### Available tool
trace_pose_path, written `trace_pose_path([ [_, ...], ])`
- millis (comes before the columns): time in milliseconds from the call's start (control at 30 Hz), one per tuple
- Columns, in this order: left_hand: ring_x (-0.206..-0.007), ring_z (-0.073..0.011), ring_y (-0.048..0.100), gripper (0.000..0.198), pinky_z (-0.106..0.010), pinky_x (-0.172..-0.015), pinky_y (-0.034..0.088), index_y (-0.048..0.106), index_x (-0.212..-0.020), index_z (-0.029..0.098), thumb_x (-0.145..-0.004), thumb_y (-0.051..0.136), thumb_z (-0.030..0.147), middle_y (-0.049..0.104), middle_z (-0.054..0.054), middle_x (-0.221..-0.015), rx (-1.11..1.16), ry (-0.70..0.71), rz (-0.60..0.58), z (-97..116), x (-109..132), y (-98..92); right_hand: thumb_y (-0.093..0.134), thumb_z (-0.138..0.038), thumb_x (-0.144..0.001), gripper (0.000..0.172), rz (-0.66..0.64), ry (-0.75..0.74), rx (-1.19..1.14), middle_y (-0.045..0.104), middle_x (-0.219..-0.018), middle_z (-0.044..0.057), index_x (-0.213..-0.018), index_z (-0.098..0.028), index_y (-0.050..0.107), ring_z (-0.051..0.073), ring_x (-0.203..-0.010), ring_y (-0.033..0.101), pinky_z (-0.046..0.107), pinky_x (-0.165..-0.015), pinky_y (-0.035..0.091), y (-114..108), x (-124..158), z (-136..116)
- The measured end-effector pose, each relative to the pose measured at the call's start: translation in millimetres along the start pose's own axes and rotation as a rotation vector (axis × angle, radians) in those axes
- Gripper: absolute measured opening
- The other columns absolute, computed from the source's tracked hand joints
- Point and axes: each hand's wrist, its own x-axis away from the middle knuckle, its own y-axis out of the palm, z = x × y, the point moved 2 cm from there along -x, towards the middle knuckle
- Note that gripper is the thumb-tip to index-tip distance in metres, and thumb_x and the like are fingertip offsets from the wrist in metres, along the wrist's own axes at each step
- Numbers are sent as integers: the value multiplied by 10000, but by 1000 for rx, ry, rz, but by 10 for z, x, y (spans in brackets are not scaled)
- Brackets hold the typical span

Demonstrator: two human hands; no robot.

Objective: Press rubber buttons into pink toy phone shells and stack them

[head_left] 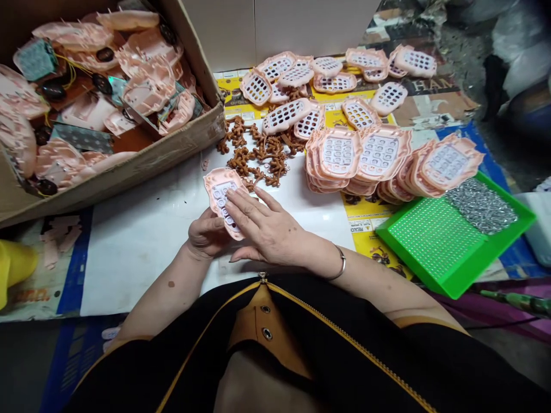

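Observation:
My left hand (209, 232) is closed on the lower left edge of a pink plastic shell (217, 190), keeping it tilted above the white work surface. A pale keypad with rounded buttons sits inside the shell. Across it lies my right hand (269, 229), fingers stretched out flat on the buttons and thumb apart. The fingers hide part of the keypad. Just beyond the shell is a heap of small brown plastic pieces (258, 152). Stacked shells with keypads (340, 152) stand to the right of the hands.
Perforated pink shells (286, 115) lie scattered at the back. On the left, a cardboard box (172, 155) holds shells, wired circuit parts and black round parts. A green tray (456, 275) with many small metal screws (482, 203) sits right. A yellow container (17, 267) is at far left.

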Motion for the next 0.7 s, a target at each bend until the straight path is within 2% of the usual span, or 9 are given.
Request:
trace_pose_path([
  [133, -1034, -283, 720, 675, -376, -917, 584, 685, -1238, 219, -580, 835, 245, 751, -102, -1119, -41, 4, 22, -10, -3, -4, 316, -727, -942, 923, 7, 23, 37, 348, -1580, 286, -1495, 11, 369, 338, -1502, 329, 519, -1238, 232, 32, 1, -21],
  [300, -946, -262, 741, 702, -349, -858, 596, 687, -1226, 242, -547, 863, 281, 766, -79, -1034, -15, 6, -3, 2, -1, 8, 341, -687, -966, 856, 2, 8, 12, 332, -1599, 258, -1519, -34, 349, 319, -1515, 307, 527, -1240, 219, 28, -1, -19],
  [433, -921, -246, 742, 753, -327, -846, 586, 660, -1270, 259, -543, 858, 249, 765, -60, -1026, -13, 1, -8, 16, -1, 28, 339, -667, -977, 832, 28, -1, 32, 368, -1578, 265, -1496, -18, 384, 325, -1499, 338, 524, -1235, 234, 16, -7, -5],
  [500, -889, -252, 743, 763, -340, -838, 586, 653, -1278, 259, -541, 850, 254, 765, -57, -998, -32, 13, 12, 24, -3, 18, 352, -660, -977, 824, 31, 11, 43, 385, -1568, 267, -1486, -14, 399, 328, -1488, 357, 524, -1232, 241, 18, -6, 0],
  [633, -981, -287, 730, 768, -386, -910, 569, 644, -1282, 256, -540, 840, 298, 760, -73, -1015, -34, 40, 25, 38, -3, -3, 363, -661, -976, 813, 13, -10, 19, 354, -1594, 243, -1510, -48, 373, 308, -1495, 349, 527, -1238, 235, 28, -2, -7],
  [700, -954, -282, 733, 779, -386, -892, 575, 643, -1283, 254, -531, 842, 285, 760, -76, -1018, -40, 35, 23, 39, -1, 5, 365, -659, -976, 816, 16, -9, 20, 343, -1600, 241, -1514, -45, 367, 309, -1502, 336, 521, -1242, 230, 30, -4, -5],
])
